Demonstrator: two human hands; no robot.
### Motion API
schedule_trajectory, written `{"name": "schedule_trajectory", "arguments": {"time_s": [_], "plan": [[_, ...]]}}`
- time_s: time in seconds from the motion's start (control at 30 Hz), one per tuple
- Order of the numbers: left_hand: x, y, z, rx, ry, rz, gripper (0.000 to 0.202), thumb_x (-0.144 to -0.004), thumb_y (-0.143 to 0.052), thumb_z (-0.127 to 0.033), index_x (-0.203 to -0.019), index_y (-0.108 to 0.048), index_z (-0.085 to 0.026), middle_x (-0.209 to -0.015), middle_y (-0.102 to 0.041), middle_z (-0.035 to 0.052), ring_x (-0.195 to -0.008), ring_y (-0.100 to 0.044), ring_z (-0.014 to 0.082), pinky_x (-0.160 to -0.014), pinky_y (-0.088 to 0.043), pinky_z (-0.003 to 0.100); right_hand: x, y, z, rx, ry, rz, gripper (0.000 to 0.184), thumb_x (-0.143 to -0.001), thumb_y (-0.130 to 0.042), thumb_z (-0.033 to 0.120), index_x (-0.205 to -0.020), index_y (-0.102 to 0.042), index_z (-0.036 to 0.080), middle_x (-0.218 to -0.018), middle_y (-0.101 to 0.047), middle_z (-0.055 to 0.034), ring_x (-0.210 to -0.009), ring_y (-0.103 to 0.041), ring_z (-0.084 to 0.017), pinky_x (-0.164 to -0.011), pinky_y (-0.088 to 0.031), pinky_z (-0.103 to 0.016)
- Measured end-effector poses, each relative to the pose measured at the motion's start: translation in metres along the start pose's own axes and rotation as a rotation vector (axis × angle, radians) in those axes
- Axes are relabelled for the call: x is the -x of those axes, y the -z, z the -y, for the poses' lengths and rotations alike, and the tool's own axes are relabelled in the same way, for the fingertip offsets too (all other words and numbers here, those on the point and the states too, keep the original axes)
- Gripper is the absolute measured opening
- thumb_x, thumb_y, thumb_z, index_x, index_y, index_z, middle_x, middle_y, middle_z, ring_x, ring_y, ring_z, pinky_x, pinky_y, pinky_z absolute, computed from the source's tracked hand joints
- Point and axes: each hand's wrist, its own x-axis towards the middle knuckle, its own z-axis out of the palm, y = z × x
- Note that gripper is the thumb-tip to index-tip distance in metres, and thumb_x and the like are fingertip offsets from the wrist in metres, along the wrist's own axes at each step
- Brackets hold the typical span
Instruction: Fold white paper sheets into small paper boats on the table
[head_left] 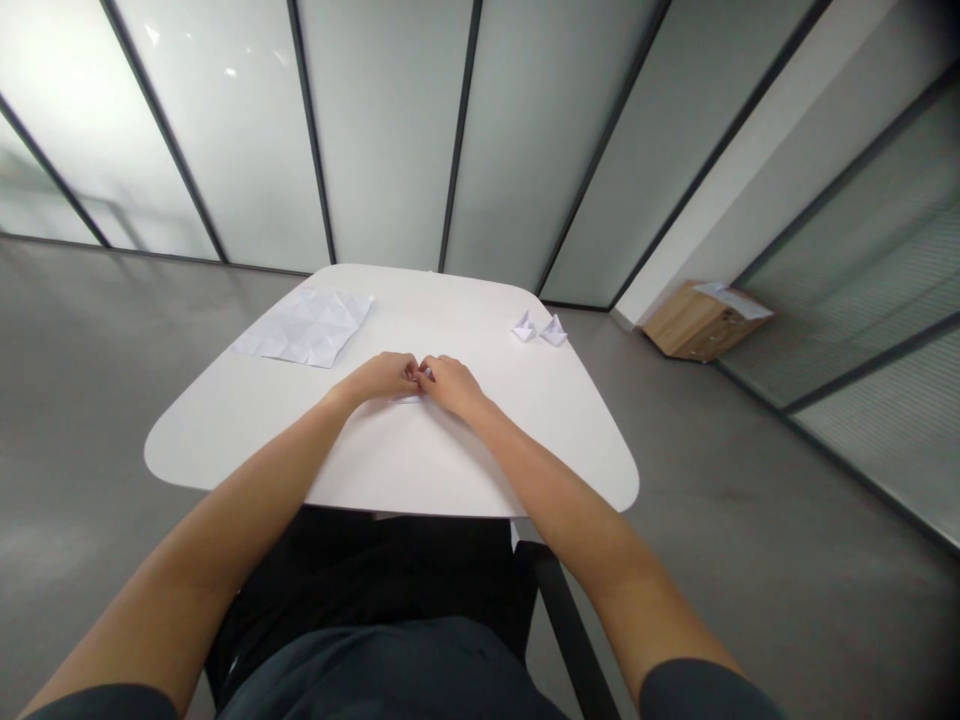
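Left hand (382, 377) and right hand (450, 385) closed, meeting at mid-worktop (465, 460), fingers pinching a small folded white paper (411, 399), mostly hidden. Creased paper sheet (304, 327) flat, beyond and left of the hands. Two folded paper boats (538, 328) adjacent, near the far right edge.

Free room: white tabletop (390, 450) nearer than the left hand (382, 378) and right hand (450, 385), and beyond them.
Far-left obstacle: creased paper sheet (304, 325).
Far-right obstacle: two paper boats (525, 326).
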Motion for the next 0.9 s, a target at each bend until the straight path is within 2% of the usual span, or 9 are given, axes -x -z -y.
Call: {"name": "schedule_trajectory", "arguments": {"time_s": [0.17, 0.33, 0.4, 0.5, 0.57, 0.67, 0.77, 0.9], "plan": [[0.007, 0.003, -0.005, 0.133, 0.020, -0.044, 0.031, -0.085, -0.067, -0.039, -0.111, -0.067, -0.021, -0.108, -0.079, 0.0060, -0.088, -0.073, 0.0224, -0.078, -0.052, 0.030, -0.002, -0.002, -0.005, -0.045, -0.006, -0.048, 0.028, -0.109, -0.055, 0.043, -0.113, -0.073, 0.021, -0.111, -0.076, -0.0113, -0.102, -0.069, -0.023, -0.088, -0.047, -0.031], [0.009, 0.004, -0.004, 0.306, 0.052, -0.062, 0.033, -0.092, -0.062, -0.048, -0.113, -0.068, -0.022, -0.120, -0.078, 0.0053, -0.099, -0.072, 0.0203, -0.091, -0.054, 0.031, -0.003, 0.001, -0.010, -0.090, -0.013, -0.130, 0.032, -0.111, -0.050, 0.043, -0.106, -0.072, 0.021, -0.104, -0.077, -0.0088, -0.097, -0.068, -0.021, -0.085, -0.046, -0.030], [0.010, 0.004, -0.003, 0.333, 0.049, -0.088, 0.038, -0.097, -0.055, -0.054, -0.109, -0.069, -0.021, -0.116, -0.078, 0.0062, -0.101, -0.071, 0.0208, -0.091, -0.055, 0.032, -0.004, 0.001, -0.011, -0.113, -0.023, -0.149, 0.033, -0.112, -0.048, 0.043, -0.104, -0.072, 0.021, -0.102, -0.077, -0.0077, -0.095, -0.068, -0.020, -0.085, -0.045, -0.030], [0.013, 0.005, -0.003, 0.392, 0.052, -0.081, 0.049, -0.103, -0.040, -0.059, -0.106, -0.070, -0.019, -0.096, -0.077, 0.0060, -0.086, -0.069, 0.0198, -0.080, -0.056, 0.032, -0.005, 0.001, -0.011, -0.143, -0.040, -0.168, 0.033, -0.111, -0.048, 0.042, -0.102, -0.071, 0.021, -0.101, -0.077, -0.0070, -0.094, -0.068, -0.019, -0.085, -0.045, -0.029], [0.014, 0.007, -0.003, 0.414, 0.043, -0.046, 0.046, -0.101, -0.044, -0.056, -0.104, -0.070, -0.019, -0.085, -0.076, 0.0042, -0.077, -0.067, 0.0184, -0.075, -0.055, 0.031, -0.005, 0.001, -0.010, -0.164, -0.045, -0.175, 0.031, -0.111, -0.049, 0.041, -0.103, -0.071, 0.021, -0.101, -0.077, -0.0066, -0.093, -0.067, -0.019, -0.085, -0.044, -0.029], [0.012, 0.007, -0.003, 0.385, 0.030, -0.025, 0.032, -0.087, -0.060, -0.046, -0.100, -0.072, -0.019, -0.090, -0.079, 0.0030, -0.076, -0.068, 0.0180, -0.075, -0.055, 0.030, -0.003, 0.001, -0.007, -0.184, -0.031, -0.187, 0.027, -0.109, -0.052, 0.039, -0.101, -0.071, 0.021, -0.102, -0.077, -0.0059, -0.093, -0.066, -0.018, -0.084, -0.044, -0.029], [0.009, 0.004, -0.002, 0.370, 0.033, -0.055, 0.027, -0.078, -0.063, -0.038, -0.096, -0.074, -0.020, -0.097, -0.081, 0.0031, -0.080, -0.072, 0.0196, -0.078, -0.056, 0.030, -0.002, 0.002, -0.004, -0.196, -0.006, -0.206, 0.024, -0.108, -0.055, 0.037, -0.097, -0.069, 0.021, -0.099, -0.075, -0.0050, -0.091, -0.065, -0.018, -0.084, -0.043, -0.029], [0.006, -0.001, -0.002, 0.434, 0.034, -0.124, 0.023, -0.075, -0.065, -0.033, -0.094, -0.072, -0.021, -0.099, -0.080, 0.0024, -0.079, -0.074, 0.0201, -0.073, -0.056, 0.030, -0.001, 0.001, -0.003, -0.233, 0.020, -0.257, 0.020, -0.105, -0.059, 0.037, -0.092, -0.065, 0.022, -0.094, -0.072, -0.0037, -0.088, -0.063, -0.018, -0.083, -0.044, -0.029]]}}
